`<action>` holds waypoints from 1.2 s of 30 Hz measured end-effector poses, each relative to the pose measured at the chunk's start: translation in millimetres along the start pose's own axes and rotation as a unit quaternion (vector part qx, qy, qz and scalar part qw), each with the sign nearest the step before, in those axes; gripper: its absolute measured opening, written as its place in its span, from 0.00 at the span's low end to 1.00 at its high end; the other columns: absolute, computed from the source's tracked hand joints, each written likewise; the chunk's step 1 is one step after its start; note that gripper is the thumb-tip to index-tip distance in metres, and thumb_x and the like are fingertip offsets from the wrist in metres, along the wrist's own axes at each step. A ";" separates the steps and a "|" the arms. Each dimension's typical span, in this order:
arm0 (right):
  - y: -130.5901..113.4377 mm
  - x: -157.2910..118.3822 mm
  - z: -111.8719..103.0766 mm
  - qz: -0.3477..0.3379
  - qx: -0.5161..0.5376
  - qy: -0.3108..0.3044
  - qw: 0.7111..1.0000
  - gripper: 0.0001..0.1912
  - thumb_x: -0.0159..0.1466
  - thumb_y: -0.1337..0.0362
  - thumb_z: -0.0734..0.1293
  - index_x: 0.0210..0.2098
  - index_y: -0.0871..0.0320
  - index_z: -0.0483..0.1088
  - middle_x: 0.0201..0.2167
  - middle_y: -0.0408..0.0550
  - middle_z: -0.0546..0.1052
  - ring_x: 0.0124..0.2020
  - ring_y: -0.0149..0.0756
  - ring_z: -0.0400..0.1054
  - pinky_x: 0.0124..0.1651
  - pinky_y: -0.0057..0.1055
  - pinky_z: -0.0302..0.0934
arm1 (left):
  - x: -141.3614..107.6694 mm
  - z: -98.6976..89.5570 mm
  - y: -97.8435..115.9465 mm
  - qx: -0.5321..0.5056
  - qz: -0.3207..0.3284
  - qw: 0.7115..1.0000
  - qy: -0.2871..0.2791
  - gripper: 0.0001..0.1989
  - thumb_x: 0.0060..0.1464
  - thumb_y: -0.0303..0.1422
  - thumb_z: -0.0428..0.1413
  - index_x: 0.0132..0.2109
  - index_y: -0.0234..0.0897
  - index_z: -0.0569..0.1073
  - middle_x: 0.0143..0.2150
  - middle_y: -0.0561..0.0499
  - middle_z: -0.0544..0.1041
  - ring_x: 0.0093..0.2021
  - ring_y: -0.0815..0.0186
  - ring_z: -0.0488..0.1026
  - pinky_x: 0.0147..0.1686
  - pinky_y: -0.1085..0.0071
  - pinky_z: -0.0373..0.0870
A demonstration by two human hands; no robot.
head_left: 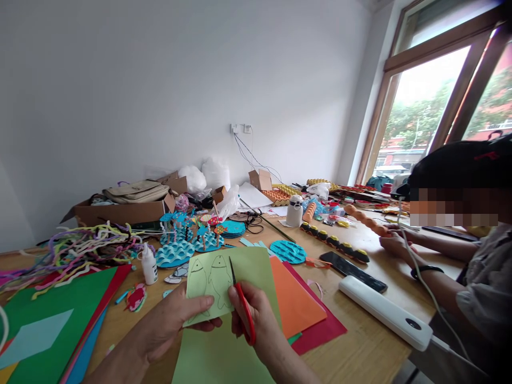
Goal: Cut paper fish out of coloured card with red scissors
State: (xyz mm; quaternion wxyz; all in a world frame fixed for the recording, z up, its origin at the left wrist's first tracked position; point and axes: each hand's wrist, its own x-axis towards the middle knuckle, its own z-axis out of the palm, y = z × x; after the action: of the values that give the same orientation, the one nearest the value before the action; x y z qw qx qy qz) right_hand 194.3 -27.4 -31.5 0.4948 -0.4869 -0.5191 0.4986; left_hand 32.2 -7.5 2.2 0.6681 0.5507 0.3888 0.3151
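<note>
My left hand (176, 320) grips a small light green paper (200, 288) by its lower left part, thumb on top and fingers beneath. Two fish outlines are drawn on it in dark line. In my right hand (252, 314) are scissors (247, 320) with red handles, their dark blades pointing up beside the paper's right edge. Fingers of my right hand touch or nearly touch that edge. Beneath both hands lies a larger green sheet (256, 266), with orange (296, 298) and dark red sheets (328, 328) to its right.
Coloured sheets (52, 298) and pipe cleaners (88, 245) lie left, near a glue bottle (149, 265). Blue wavy crafts (174, 255) stand ahead. Right are a phone (352, 271), a white power strip (384, 312) and another person's hands (396, 242) holding an orange strip.
</note>
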 end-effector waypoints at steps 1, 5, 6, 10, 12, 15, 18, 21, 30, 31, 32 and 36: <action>0.8 0.4 -0.3 0.004 0.002 0.001 1.000 0.27 0.52 0.38 0.60 0.23 0.59 0.59 0.10 0.36 0.61 0.11 0.24 0.55 0.14 0.20 0.49 | 0.9 -0.7 -1.3 0.000 -0.001 1.000 -0.007 0.20 0.47 0.38 0.58 0.49 0.38 0.70 0.41 0.45 0.78 0.38 0.56 0.75 0.40 0.61 0.70; 1.3 3.0 -2.1 -0.003 0.023 0.003 1.000 0.26 0.53 0.39 0.60 0.23 0.59 0.59 0.13 0.39 0.64 0.13 0.24 0.59 0.16 0.21 0.53 | 4.8 -1.0 -5.5 0.016 -0.011 0.999 -0.033 0.22 0.48 0.40 0.57 0.49 0.36 0.70 0.43 0.44 0.78 0.41 0.56 0.74 0.41 0.61 0.69; 1.2 3.9 -2.6 -0.005 0.023 0.006 1.000 0.27 0.53 0.39 0.60 0.23 0.59 0.59 0.13 0.39 0.64 0.14 0.25 0.59 0.16 0.21 0.53 | 5.6 -0.4 -5.9 0.021 -0.012 0.999 -0.035 0.22 0.48 0.40 0.57 0.50 0.36 0.70 0.43 0.44 0.78 0.41 0.56 0.74 0.42 0.61 0.69; 2.5 6.8 -4.2 0.003 0.005 0.015 1.000 0.27 0.52 0.39 0.61 0.24 0.59 0.60 0.11 0.38 0.62 0.12 0.25 0.58 0.14 0.21 0.51 | 7.8 0.9 -6.9 0.025 -0.013 0.999 -0.040 0.25 0.48 0.40 0.57 0.53 0.37 0.68 0.44 0.44 0.77 0.43 0.55 0.73 0.42 0.60 0.69; 3.4 7.5 -5.2 0.007 0.006 0.013 1.000 0.27 0.52 0.39 0.61 0.24 0.60 0.60 0.11 0.38 0.62 0.13 0.25 0.58 0.14 0.21 0.52 | 8.1 0.6 -8.2 0.028 -0.014 0.999 -0.043 0.25 0.48 0.40 0.57 0.53 0.38 0.67 0.43 0.44 0.78 0.42 0.56 0.73 0.42 0.61 0.69; 5.0 8.8 -7.1 -0.006 0.013 0.013 1.000 0.27 0.53 0.39 0.60 0.24 0.60 0.60 0.14 0.39 0.64 0.14 0.25 0.60 0.16 0.21 0.55 | 8.7 0.5 -10.7 0.034 -0.018 0.998 -0.044 0.24 0.48 0.40 0.57 0.52 0.36 0.69 0.41 0.45 0.78 0.39 0.57 0.74 0.41 0.62 0.69; 8.1 11.2 -9.2 -0.010 0.009 0.014 1.000 0.27 0.53 0.39 0.60 0.24 0.60 0.61 0.14 0.39 0.64 0.15 0.25 0.59 0.17 0.21 0.55 | 9.9 1.4 -12.7 0.035 -0.023 0.998 -0.041 0.23 0.47 0.40 0.57 0.50 0.35 0.71 0.39 0.45 0.79 0.38 0.57 0.74 0.39 0.63 0.69; 12.4 14.1 -11.1 0.004 0.003 0.015 1.000 0.28 0.53 0.38 0.60 0.25 0.60 0.61 0.12 0.38 0.63 0.13 0.25 0.57 0.15 0.21 0.52 | 11.7 2.0 -13.8 0.029 -0.025 0.999 -0.034 0.21 0.46 0.40 0.58 0.47 0.35 0.72 0.39 0.45 0.79 0.37 0.58 0.75 0.38 0.64 0.69; 15.1 19.7 -13.3 0.015 0.010 0.019 1.000 0.27 0.52 0.39 0.61 0.23 0.59 0.61 0.10 0.37 0.61 0.11 0.25 0.56 0.14 0.21 0.50 | 16.9 3.7 -14.9 0.044 -0.045 0.998 -0.030 0.27 0.43 0.42 0.59 0.51 0.36 0.69 0.41 0.45 0.78 0.36 0.57 0.75 0.39 0.63 0.70; 13.8 19.5 -13.9 0.015 0.013 0.021 1.000 0.26 0.52 0.39 0.61 0.23 0.59 0.60 0.10 0.37 0.61 0.12 0.25 0.57 0.14 0.22 0.50 | 17.4 3.2 -14.8 0.048 -0.047 0.997 -0.033 0.28 0.43 0.42 0.59 0.51 0.36 0.69 0.41 0.45 0.78 0.36 0.57 0.75 0.39 0.63 0.70; 12.3 19.1 -14.9 0.012 0.016 0.026 0.999 0.26 0.53 0.40 0.61 0.23 0.58 0.59 0.10 0.37 0.61 0.12 0.25 0.57 0.15 0.22 0.51 | 18.0 2.2 -15.0 0.050 -0.048 0.997 -0.037 0.27 0.43 0.43 0.59 0.51 0.37 0.69 0.41 0.45 0.78 0.37 0.57 0.75 0.39 0.63 0.70; 7.0 18.0 -24.5 -0.013 0.011 0.075 0.997 0.21 0.56 0.46 0.61 0.23 0.58 0.59 0.13 0.37 0.63 0.15 0.25 0.58 0.19 0.23 0.53 | 21.5 -4.1 -18.4 0.053 -0.030 0.998 -0.032 0.23 0.44 0.43 0.59 0.46 0.37 0.71 0.41 0.46 0.77 0.36 0.60 0.75 0.37 0.66 0.70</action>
State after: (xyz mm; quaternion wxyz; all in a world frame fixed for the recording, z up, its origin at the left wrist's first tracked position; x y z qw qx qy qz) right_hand 218.3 -8.3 -37.7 0.5441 -0.5104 -0.4813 0.4602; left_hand 39.3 9.2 -20.0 0.6591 0.5836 0.3994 0.2558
